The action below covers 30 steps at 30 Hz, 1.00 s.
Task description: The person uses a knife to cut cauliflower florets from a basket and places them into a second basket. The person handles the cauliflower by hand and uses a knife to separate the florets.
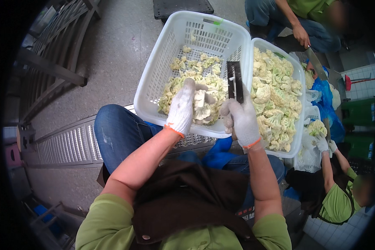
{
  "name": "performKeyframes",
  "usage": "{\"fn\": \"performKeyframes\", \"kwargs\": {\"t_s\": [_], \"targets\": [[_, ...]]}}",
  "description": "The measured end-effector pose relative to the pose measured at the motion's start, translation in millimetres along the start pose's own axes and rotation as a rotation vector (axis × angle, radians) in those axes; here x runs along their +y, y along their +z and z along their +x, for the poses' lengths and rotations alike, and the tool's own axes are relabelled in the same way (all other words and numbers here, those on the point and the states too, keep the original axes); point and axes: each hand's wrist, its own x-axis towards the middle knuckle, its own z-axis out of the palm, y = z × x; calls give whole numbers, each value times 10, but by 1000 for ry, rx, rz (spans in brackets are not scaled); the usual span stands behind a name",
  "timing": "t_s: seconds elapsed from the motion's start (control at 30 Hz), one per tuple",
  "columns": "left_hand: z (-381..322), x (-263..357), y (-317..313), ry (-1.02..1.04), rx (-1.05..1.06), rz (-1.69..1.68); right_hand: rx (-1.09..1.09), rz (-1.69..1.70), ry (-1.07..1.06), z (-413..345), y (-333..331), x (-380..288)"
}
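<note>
My left hand (pixel 182 104), in a white knit glove with an orange cuff, holds a piece of cauliflower (pixel 201 107) with its pale cut stems towards me. My right hand (pixel 242 120), gloved alike, grips a dark, flat-bladed tool (pixel 234 79) that points away from me, with white scraps stuck to it. Both hands are over the near side of a white perforated plastic basket (pixel 150 67). Inside it, loose cauliflower florets (pixel 193 65) cover part of the bottom. My right fingers partly hide the tool's lower end.
Right of the basket stands a white crate (pixel 295 137) heaped with florets. Beyond it, one co-worker's hand (pixel 301 36) holds a large knife (pixel 317 64); another co-worker's gloved hands (pixel 323 145) are at a cauliflower (pixel 317 128). A metal rack (pixel 65 68) stands left, near a floor drain grate (pixel 65 143).
</note>
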Motion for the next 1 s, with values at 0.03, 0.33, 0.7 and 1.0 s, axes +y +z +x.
{"fn": "performKeyframes", "kwargs": {"t_s": [0.03, 0.33, 0.7, 1.0], "targets": [[32, 35, -47, -23, -37, 94, -8, -109, -59, -21, -4, -13], [89, 60, -101, 166, 19, 550, -272, -662, -562, 1, -10, 411], [140, -77, -141, 605, 56, 473, -45, 93, 82, 42, 112, 257], [-58, 61, 55, 37, -131, -57, 3, -284, -255, 38, 151, 428]]}}
